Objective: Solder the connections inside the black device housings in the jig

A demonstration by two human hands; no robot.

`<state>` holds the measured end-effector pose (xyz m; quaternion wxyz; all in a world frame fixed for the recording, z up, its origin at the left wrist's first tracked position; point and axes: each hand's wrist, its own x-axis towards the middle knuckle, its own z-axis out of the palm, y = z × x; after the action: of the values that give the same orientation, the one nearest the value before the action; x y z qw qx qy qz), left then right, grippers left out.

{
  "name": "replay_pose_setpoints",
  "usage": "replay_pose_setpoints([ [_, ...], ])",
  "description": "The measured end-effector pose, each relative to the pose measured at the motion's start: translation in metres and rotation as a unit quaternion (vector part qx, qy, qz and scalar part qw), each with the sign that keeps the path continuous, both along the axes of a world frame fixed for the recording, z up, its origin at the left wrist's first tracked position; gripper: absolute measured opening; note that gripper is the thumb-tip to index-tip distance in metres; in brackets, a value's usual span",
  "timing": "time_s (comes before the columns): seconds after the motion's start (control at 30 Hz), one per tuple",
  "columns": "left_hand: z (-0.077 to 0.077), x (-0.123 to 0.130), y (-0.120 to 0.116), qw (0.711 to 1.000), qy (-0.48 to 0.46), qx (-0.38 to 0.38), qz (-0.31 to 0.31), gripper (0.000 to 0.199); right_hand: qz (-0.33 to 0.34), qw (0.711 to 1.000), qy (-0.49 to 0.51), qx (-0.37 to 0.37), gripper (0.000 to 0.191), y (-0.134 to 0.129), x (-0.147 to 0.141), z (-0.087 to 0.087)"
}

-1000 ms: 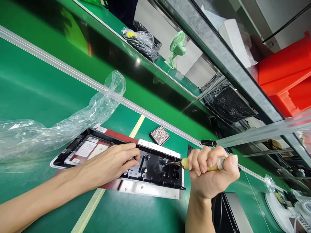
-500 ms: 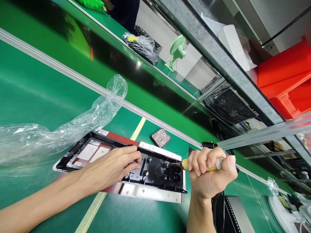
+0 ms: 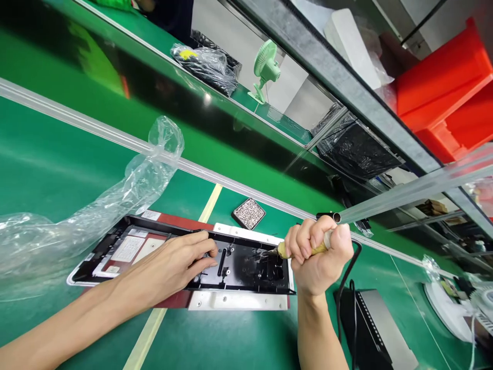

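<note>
A long black plastic housing [image 3: 241, 264] with a pale outer edge lies with its inside up on a dark red board with white metal strips [image 3: 231, 300]. My left hand [image 3: 185, 257] rests across its middle, fingers bent and thumb apart from the index finger; the other fingertips are partly hidden. In my right hand [image 3: 314, 252] is a soldering iron, gripped in a fist by its yellow handle [image 3: 285, 250]. Its metal tip points left and down into the right end of the housing, near small posts. Whether the tip touches plastic I cannot tell.
Behind the housing sits a small black tray [image 3: 249, 213] of tiny metallic pieces. A clear plastic bag [image 3: 134, 180] lies at the left. A black cable [image 3: 342, 288] hangs beside a black and grey box [image 3: 381, 329]. Overhead are a metal shelf beam [image 3: 346, 67] and red bins [image 3: 442, 87].
The view has shifted a little. My right hand with the soldering iron has moved slightly left and up, its tip further over the housing. My left hand stays on the housing.
</note>
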<state>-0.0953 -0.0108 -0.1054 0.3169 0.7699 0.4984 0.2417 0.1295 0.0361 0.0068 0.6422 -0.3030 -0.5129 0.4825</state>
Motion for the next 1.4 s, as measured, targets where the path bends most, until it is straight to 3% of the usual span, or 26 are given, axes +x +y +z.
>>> replay_pose_setpoints([
  [0.47, -0.003, -0.004, 0.0, 1.0, 0.027, 0.014, -0.002, 0.03, 0.014, 0.999, 0.021, -0.028, 0.044, 0.0, 0.001, -0.003],
  [0.77, -0.001, -0.003, 0.0, 0.999, 0.03, 0.023, 0.004, 0.031, 0.019, 0.999, -0.022, 0.014, 0.044, 0.0, 0.004, -0.001],
  [1.2, 0.0, -0.002, 0.0, 0.999, 0.023, 0.046, 0.002, 0.03, 0.015, 1.0, 0.019, 0.013, 0.043, 0.002, -0.003, -0.007],
  [1.3, 0.009, -0.003, -0.001, 0.998, 0.048, 0.045, 0.007, 0.03, 0.016, 1.0, 0.02, 0.011, 0.043, 0.002, -0.003, -0.008],
  [1.4, 0.035, 0.0, 0.004, 0.997, 0.054, 0.056, 0.008, 0.034, 0.018, 0.999, 0.023, 0.014, 0.043, 0.003, -0.003, -0.009],
])
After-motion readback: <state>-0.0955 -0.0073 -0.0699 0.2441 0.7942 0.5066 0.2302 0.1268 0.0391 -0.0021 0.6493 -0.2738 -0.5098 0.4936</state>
